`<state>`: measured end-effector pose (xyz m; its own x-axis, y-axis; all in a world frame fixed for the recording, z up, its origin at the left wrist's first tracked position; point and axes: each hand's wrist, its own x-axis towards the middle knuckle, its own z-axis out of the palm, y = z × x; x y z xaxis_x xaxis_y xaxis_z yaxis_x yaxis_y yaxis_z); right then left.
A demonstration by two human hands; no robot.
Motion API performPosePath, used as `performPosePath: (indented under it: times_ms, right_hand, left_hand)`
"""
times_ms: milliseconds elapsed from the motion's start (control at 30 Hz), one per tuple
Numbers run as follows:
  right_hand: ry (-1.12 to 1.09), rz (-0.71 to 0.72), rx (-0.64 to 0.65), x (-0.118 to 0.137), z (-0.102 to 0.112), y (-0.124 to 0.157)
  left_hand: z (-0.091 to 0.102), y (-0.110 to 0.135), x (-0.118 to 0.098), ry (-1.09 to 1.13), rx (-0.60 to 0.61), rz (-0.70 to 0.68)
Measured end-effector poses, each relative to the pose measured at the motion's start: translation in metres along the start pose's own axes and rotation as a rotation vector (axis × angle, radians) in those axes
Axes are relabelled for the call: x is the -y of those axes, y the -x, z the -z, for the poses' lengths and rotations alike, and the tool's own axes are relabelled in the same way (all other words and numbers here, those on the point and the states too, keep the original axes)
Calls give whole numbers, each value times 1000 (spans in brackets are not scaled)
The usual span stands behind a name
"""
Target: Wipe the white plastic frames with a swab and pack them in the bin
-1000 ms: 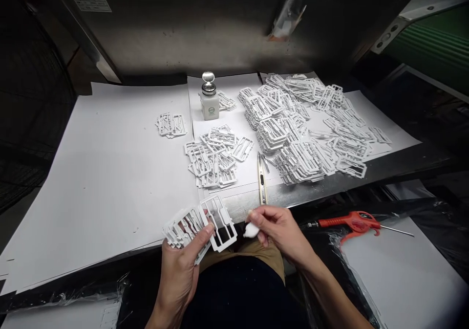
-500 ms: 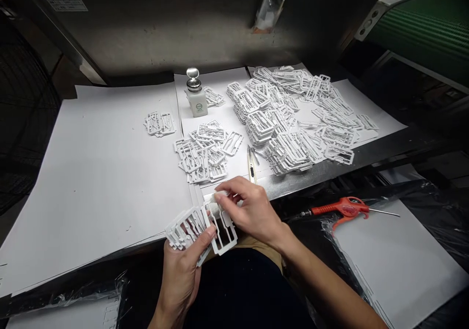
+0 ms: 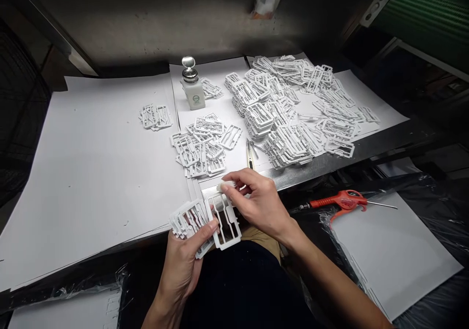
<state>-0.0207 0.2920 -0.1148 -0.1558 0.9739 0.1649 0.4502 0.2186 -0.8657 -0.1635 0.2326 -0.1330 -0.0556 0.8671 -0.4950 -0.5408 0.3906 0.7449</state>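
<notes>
My left hand point(image 3: 185, 263) grips a fanned stack of white plastic frames point(image 3: 190, 220) near the bench's front edge, thumb across the top one point(image 3: 224, 221). My right hand point(image 3: 256, 202) is closed on a small white wad point(image 3: 225, 186) and presses it against the upper end of that top frame. A white dispenser bottle point(image 3: 192, 92) with a metal cap stands at the back of the bench.
A big heap of white frames point(image 3: 289, 109) covers the right of the bench, a smaller pile point(image 3: 201, 145) lies in the middle, a few point(image 3: 156, 116) to the left. A knife point(image 3: 249, 154) lies between piles. A red air gun point(image 3: 339, 201) rests at the right.
My right hand has moved left from beside the stack onto the top frame, bringing the white wad against it. The left hand has kept its hold on the stack.
</notes>
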Motion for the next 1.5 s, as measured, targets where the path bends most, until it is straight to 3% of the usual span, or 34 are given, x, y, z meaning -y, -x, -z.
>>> performPosePath:
  times_ms: [333, 600, 733, 800, 967, 1167, 1333, 1500]
  right_hand:
    - [-200, -199, -12, -8, 2, 4]
    - [-90, -86, 30, -2, 1, 2]
    - [-46, 35, 149, 1, -1, 3]
    - [35, 71, 148, 1, -1, 1]
    - [65, 52, 44, 3, 1, 2]
    - [107, 109, 145, 6, -6, 7]
    - [133, 83, 99, 2, -4, 5]
    - [149, 115, 175, 6, -7, 9]
  left_hand:
    - [4, -2, -1, -6, 20, 68]
    - [1, -3, -1, -13, -4, 63]
    - [-1, -2, 1, -23, -7, 13]
    - [-1, -2, 2, -28, -10, 2]
    - [0, 0, 3, -47, -5, 7]
    - [-1, 1, 4, -39, -7, -27]
    - [1, 2, 8, -85, -7, -27]
    - [0, 2, 8, -132, -1, -59]
